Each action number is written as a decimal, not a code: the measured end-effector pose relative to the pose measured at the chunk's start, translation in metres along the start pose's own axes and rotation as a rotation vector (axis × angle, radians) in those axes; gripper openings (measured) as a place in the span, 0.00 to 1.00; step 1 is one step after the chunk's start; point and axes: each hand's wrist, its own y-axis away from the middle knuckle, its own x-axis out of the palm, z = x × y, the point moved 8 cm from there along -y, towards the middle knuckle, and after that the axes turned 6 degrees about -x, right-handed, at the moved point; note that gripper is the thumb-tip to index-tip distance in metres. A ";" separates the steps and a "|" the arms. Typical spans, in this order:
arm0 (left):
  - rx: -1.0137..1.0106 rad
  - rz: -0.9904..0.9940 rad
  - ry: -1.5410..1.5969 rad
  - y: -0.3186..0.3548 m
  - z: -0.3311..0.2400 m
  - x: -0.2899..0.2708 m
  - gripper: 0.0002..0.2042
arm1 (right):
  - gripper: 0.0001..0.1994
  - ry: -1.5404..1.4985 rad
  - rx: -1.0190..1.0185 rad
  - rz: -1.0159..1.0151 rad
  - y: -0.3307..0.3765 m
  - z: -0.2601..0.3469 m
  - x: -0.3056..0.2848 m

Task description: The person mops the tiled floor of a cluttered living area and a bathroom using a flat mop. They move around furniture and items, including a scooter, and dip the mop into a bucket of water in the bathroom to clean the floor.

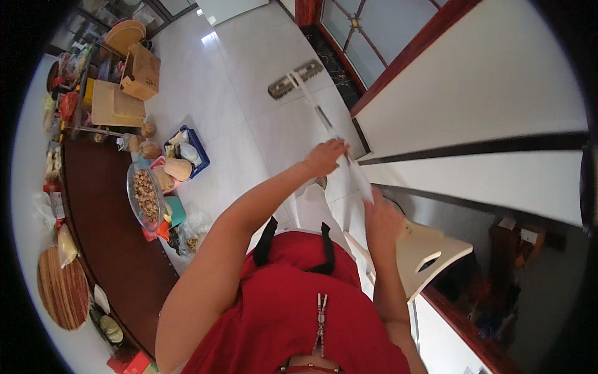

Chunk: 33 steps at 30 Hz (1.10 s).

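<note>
Head view, looking down over a red apron (293, 305) at both forearms. The person grips a flat mop: its long white handle (324, 118) runs as a thin pale line from the hands, which are well apart along it, up and to the left toward the mop head (296, 79). The left hand (325, 156) is closed around the handle farther down its length, fingers curled over it, arm stretched out. The right hand (381, 218) is wrapped around the upper end of the handle, close to the body; its fingertips cannot be made out. The mop head is a flat grey-brown rectangular pad, seemingly in two panels with the handle meeting it at the middle, lying flat on the white glossy tiled floor (230, 75). It rests near a dark-framed glass door (367, 31), and the handle passes just beside a white cabinet front (486, 106) with a dark horizontal groove.

To the person's left stands a dark brown curved table (112, 237) bearing a glass bowl of nuts (144, 194) and a round woven mat (62, 288). A blue basket (194, 144) of packets sits on the floor beside it, with a cardboard box (142, 71) farther off. A cream plastic stool (430, 252) stands just beside the right forearm.
</note>
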 end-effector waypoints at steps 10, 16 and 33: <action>-0.421 -0.133 0.131 -0.064 0.100 -0.085 0.36 | 0.11 -0.056 -0.342 -0.284 -0.345 0.070 0.006; -0.372 -0.203 0.075 -0.102 0.127 -0.093 0.38 | 0.22 -0.129 -0.277 -0.052 -0.343 0.028 0.043; 0.433 0.498 0.222 -0.185 0.021 -0.074 0.18 | 0.14 -1.067 0.493 0.056 -0.144 -0.026 -0.257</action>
